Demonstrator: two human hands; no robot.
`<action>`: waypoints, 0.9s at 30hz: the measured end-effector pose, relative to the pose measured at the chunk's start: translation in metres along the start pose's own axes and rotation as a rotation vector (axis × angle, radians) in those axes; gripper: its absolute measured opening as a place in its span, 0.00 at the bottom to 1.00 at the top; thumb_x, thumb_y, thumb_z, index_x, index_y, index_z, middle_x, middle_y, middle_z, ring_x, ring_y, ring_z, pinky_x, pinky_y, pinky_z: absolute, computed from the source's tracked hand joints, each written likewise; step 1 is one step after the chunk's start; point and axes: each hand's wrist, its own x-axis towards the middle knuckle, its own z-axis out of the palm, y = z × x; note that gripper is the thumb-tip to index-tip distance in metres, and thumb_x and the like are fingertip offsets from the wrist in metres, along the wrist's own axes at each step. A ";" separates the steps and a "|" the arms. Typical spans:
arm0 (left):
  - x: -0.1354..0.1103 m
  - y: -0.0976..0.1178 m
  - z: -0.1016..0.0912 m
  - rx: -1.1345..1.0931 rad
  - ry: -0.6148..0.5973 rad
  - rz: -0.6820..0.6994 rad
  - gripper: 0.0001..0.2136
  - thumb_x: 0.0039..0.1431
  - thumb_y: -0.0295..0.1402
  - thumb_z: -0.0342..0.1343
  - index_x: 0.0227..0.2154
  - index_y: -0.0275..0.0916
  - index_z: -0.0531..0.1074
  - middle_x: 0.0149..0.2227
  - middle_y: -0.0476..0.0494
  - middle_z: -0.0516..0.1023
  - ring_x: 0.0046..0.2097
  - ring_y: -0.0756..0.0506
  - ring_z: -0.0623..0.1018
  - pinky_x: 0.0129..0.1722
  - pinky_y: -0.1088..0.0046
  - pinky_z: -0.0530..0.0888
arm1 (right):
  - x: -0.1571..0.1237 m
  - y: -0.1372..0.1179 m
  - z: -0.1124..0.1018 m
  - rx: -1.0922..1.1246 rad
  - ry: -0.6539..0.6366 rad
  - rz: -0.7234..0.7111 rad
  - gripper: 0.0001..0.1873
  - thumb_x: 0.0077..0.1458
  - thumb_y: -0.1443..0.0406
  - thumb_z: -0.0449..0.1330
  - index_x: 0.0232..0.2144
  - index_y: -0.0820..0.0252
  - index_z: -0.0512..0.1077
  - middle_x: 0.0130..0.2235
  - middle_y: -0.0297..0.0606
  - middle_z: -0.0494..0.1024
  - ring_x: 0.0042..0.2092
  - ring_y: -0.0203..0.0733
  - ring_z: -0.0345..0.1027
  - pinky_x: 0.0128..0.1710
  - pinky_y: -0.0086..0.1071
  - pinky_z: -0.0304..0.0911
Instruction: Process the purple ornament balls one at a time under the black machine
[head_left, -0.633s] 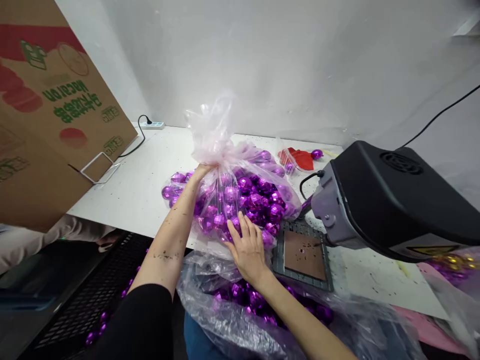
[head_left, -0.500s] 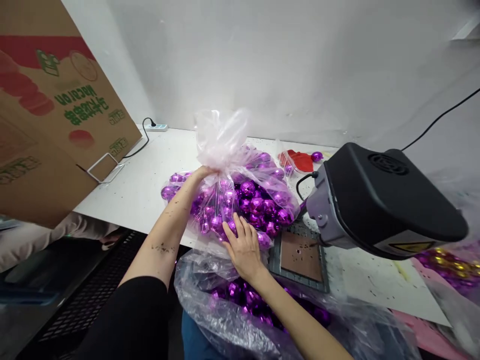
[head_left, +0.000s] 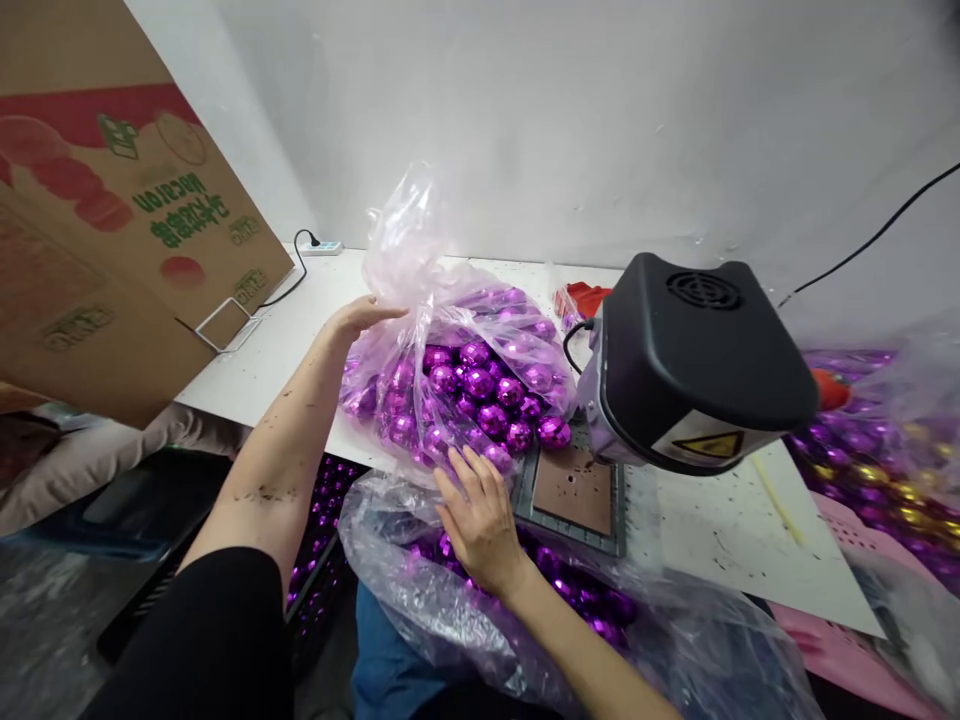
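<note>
A clear plastic bag [head_left: 420, 250] full of shiny purple balls [head_left: 480, 385] sits on the white table [head_left: 300, 340] near its front edge. My left hand [head_left: 358, 318] rests against the bag's upper left side, fingers stretched out and loose on the plastic. My right hand [head_left: 476, 510] lies flat with spread fingers on the bag's lower front. A second plastic bag [head_left: 465, 600] with purple balls lies in my lap below the table edge.
A black and grey machine head [head_left: 686, 365] hangs over a brown pad in a grey frame [head_left: 574, 490] right of the bag. A large cardboard box [head_left: 112, 230] stands at the left. A power strip [head_left: 322, 247] lies at the back. More bagged balls [head_left: 877, 450] are at the right.
My left hand has let go of the bunched bag neck and now lies open against the bag's side; the neck has loosened. The view shifted right.
</note>
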 end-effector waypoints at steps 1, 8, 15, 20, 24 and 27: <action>-0.003 0.007 -0.006 0.008 -0.029 -0.046 0.22 0.52 0.48 0.68 0.31 0.32 0.71 0.26 0.47 0.76 0.38 0.43 0.78 0.50 0.47 0.74 | -0.011 -0.001 -0.010 0.021 0.009 -0.004 0.29 0.59 0.66 0.57 0.62 0.54 0.63 0.65 0.42 0.65 0.70 0.48 0.51 0.66 0.49 0.59; -0.154 0.136 0.030 -0.058 0.031 0.273 0.09 0.70 0.32 0.50 0.47 0.37 0.71 0.45 0.41 0.78 0.50 0.44 0.75 0.52 0.58 0.74 | -0.086 0.017 -0.084 0.093 0.147 0.213 0.23 0.58 0.72 0.55 0.55 0.54 0.70 0.49 0.42 0.77 0.53 0.43 0.70 0.52 0.41 0.71; -0.264 0.190 0.106 -0.186 -0.587 0.248 0.21 0.65 0.41 0.56 0.58 0.41 0.68 0.55 0.38 0.75 0.54 0.40 0.75 0.53 0.59 0.70 | -0.099 0.067 -0.098 0.122 0.244 0.617 0.24 0.63 0.62 0.53 0.61 0.54 0.62 0.50 0.46 0.72 0.42 0.37 0.70 0.35 0.31 0.71; -0.264 0.178 0.105 -0.164 -0.723 0.265 0.21 0.65 0.37 0.56 0.60 0.41 0.66 0.49 0.40 0.79 0.49 0.41 0.75 0.52 0.58 0.66 | -0.080 0.078 -0.085 0.236 0.140 0.717 0.27 0.59 0.58 0.58 0.59 0.52 0.64 0.53 0.44 0.72 0.43 0.38 0.71 0.43 0.37 0.72; -0.269 0.176 0.098 -0.191 -0.740 0.257 0.24 0.62 0.28 0.53 0.61 0.41 0.64 0.50 0.40 0.79 0.50 0.40 0.75 0.54 0.56 0.65 | -0.066 0.081 -0.076 0.278 0.174 0.820 0.28 0.50 0.55 0.66 0.52 0.55 0.68 0.53 0.45 0.72 0.54 0.50 0.68 0.56 0.49 0.67; -0.275 0.183 0.088 -0.323 -0.715 0.160 0.22 0.64 0.27 0.49 0.61 0.42 0.65 0.52 0.39 0.78 0.53 0.40 0.74 0.55 0.56 0.68 | -0.064 0.082 -0.074 0.361 0.202 0.897 0.27 0.48 0.53 0.66 0.47 0.56 0.67 0.47 0.43 0.75 0.47 0.46 0.71 0.50 0.45 0.70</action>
